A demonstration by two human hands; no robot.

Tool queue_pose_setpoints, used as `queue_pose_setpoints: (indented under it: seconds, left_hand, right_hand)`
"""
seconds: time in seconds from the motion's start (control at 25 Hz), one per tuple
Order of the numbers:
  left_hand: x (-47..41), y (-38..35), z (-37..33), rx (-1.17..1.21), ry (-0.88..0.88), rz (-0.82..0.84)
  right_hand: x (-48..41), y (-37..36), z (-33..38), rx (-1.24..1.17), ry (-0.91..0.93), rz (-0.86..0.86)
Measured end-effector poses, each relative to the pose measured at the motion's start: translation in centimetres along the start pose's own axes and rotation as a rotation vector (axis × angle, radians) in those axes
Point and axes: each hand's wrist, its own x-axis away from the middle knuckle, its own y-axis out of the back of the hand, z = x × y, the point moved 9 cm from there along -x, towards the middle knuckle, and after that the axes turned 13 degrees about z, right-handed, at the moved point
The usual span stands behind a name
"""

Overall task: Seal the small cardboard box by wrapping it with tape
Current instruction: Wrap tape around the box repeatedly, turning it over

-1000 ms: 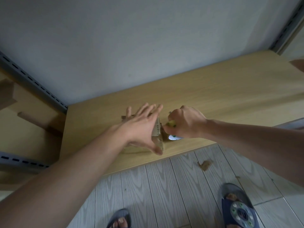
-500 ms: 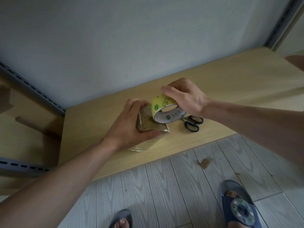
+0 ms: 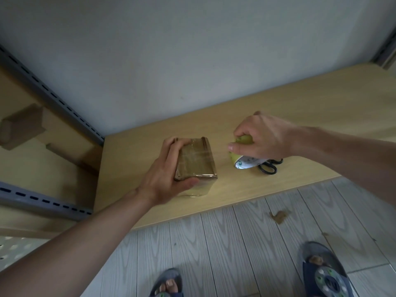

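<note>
With the box (image 3: 194, 162) clamped in the left fingers (image 3: 171, 153) on the counter (image 3: 321, 108) and the tape (image 3: 243, 153) gripped in the right fingers (image 3: 240, 144) beside it, slippage may be caused by the glossy wrap.

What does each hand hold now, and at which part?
The left hand grips the small tape-wrapped cardboard box by its left side. The right hand holds the yellow roll of tape by its outer rim, from above.
</note>
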Motion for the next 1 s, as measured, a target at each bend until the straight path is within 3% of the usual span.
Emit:
queue_pose_setpoints:
  seconds: [0.48, 0.72, 0.8, 0.88, 1.0]
  left_hand:
    - [1.4, 0.4, 2.2, 0.051, 0.086, 0.027]
    - [-0.1, 2.2, 0.2, -0.259, 0.199, 0.343]
    - [-1.2, 1.1, -0.2, -0.38, 0.262, 0.378]
    - [-2.2, 0.8, -0.3, -0.37, 0.25, 0.33]
    - [-1.0, 2.2, 0.7, -0.193, 0.121, 0.144]
  right_hand:
    - [-3.3, -5.9, -0.1, -0.172, -0.057, 0.03]
    - [-5.7, -6.1, 2.3, -0.143, -0.08, 0.037]
    - [-5.7, -6.3, 2.4, -0.135, -0.097, 0.05]
    - [-5.4, -6.4, 1.8, -0.186, -0.123, 0.042]
    - [-4.7, -3.9, 0.4, -0.496, -0.09, -0.085]
